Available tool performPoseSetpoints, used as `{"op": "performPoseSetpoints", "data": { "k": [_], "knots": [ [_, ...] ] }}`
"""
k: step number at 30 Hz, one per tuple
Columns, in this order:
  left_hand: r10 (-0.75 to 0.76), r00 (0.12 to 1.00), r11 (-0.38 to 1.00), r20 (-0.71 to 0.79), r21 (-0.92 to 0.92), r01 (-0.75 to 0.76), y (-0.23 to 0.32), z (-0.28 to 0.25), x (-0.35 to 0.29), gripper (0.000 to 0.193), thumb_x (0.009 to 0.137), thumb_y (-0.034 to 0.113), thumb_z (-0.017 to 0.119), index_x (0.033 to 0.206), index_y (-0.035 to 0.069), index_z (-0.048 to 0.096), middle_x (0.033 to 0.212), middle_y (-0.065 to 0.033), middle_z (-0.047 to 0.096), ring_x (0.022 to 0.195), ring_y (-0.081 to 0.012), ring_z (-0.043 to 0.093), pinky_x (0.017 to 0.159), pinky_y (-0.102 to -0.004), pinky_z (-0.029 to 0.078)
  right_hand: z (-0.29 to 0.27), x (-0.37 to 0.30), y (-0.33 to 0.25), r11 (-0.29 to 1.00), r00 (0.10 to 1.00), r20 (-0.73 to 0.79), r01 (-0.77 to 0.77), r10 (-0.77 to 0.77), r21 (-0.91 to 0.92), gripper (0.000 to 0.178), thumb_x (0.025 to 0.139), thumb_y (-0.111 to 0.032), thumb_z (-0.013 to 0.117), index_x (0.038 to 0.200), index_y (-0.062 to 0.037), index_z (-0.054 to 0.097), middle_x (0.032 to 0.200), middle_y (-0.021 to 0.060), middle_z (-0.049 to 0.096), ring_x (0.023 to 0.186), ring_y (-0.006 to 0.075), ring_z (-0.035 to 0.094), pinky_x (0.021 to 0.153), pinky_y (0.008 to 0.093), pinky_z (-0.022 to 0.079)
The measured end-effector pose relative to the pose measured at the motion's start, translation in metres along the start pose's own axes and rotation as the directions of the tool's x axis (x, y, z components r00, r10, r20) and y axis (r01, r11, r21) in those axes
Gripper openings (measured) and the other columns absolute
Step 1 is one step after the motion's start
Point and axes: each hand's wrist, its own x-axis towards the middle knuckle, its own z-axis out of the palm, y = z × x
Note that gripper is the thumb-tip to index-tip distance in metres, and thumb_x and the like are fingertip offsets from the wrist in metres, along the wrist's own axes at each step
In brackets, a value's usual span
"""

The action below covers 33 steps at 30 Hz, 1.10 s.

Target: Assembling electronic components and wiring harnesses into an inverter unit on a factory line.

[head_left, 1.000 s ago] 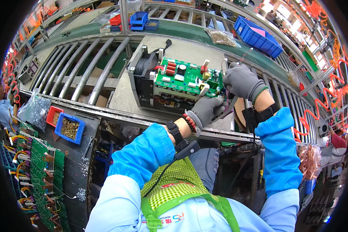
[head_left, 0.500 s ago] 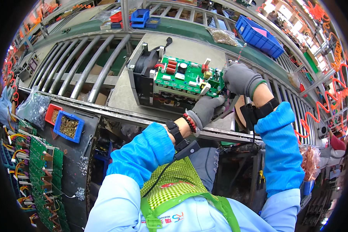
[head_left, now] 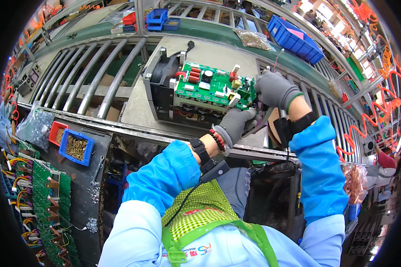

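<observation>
An open electronic unit with a dark metal frame (head_left: 162, 99) stands on a pale board, with a black fan (head_left: 164, 71) at its left end. Across its top lies a green circuit board (head_left: 209, 86) carrying red, black and yellow parts. My left hand (head_left: 237, 124), in a grey glove, has its fingers closed round the edge of a dark end panel (head_left: 263, 122) at the unit's near right corner. Bent fingers close my gloved right hand (head_left: 274, 91) at the board's right end; the hand hides whatever is between them. A thin wire (head_left: 279, 58) rises just behind it.
Metal rollers (head_left: 87, 80) flank the pale board (head_left: 136, 104). On the lower left bench are a blue bin of screws (head_left: 76, 147), a red bin (head_left: 57, 132), a wrench (head_left: 98, 170) and several green circuit boards (head_left: 51, 196). A large blue crate (head_left: 294, 40) stands at the back right.
The view has shifted slightly, moving the unit a little left in the picture. Both hands stay at the unit's right end, the right one still closed.
</observation>
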Motion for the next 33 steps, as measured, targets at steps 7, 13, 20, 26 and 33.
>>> {"op": "performPoseSetpoints", "data": {
  "k": [7,13,20,26,33],
  "knots": [
    [-0.034,0.999,0.999,-0.013,-0.023,0.034,-0.002,-0.002,0.001,0.011,0.095,0.012,0.057,0.101,0.004,0.061,0.091,-0.0042,0.064,0.081,-0.0114,0.064,0.072,-0.0210,0.054,-0.002,-0.043,0.004,0.988,0.810,-0.585,0.116,-0.033,0.105,0.015,0.078,-0.021,0.065,0.087,-0.0096,0.071,0.091,0.0110,0.067,0.090,0.0313,0.063,0.083,0.0427,0.049],
    [-0.089,0.996,0.994,-0.019,-0.060,0.087,0.004,-0.005,-0.003,0.016,0.096,0.014,0.054,0.105,0.002,0.062,0.093,-0.0066,0.066,0.082,-0.0146,0.066,0.069,-0.0225,0.054,0.026,-0.068,0.057,0.173,0.689,-0.208,0.121,0.694,0.977,0.028,0.090,-0.028,0.060,0.098,-0.0021,0.068,0.092,0.0096,0.067,0.087,0.0197,0.062,0.076,0.0332,0.050],
    [-0.084,0.987,0.996,-0.134,0.027,0.089,0.007,0.001,-0.007,0.018,0.095,0.024,0.058,0.095,0.008,0.064,0.082,-0.0022,0.067,0.065,-0.0084,0.059,0.059,-0.0188,0.049,0.040,-0.008,0.067,0.012,0.540,-0.135,0.224,0.831,0.974,0.021,0.094,-0.018,0.057,0.106,-0.0022,0.064,0.087,0.0034,0.065,0.068,0.0082,0.052,0.061,0.0228,0.045],
    [-0.340,0.927,0.775,0.160,0.606,0.179,0.033,0.010,-0.044,0.027,0.092,0.031,0.057,0.093,0.005,0.063,0.088,-0.0028,0.064,0.070,-0.0106,0.058,0.061,-0.0224,0.047,-0.003,-0.009,0.045,-0.127,0.621,-0.198,0.439,0.759,0.890,0.024,0.098,-0.020,0.053,0.107,-0.0019,0.064,0.089,0.0057,0.069,0.075,0.0105,0.059,0.071,0.0231,0.047],
    [0.400,0.836,0.048,0.376,0.902,-0.429,0.152,0.050,-0.003,0.037,0.091,0.030,0.058,0.114,0.002,0.064,0.089,-0.0082,0.070,0.079,-0.0187,0.066,0.077,-0.0316,0.052,-0.011,-0.037,0.050,-0.290,0.827,-0.293,0.464,0.479,0.837,0.033,0.097,-0.021,0.056,0.120,0.0013,0.062,0.095,0.0076,0.068,0.092,0.0138,0.063,0.087,0.0271,0.048]
  ]
}}
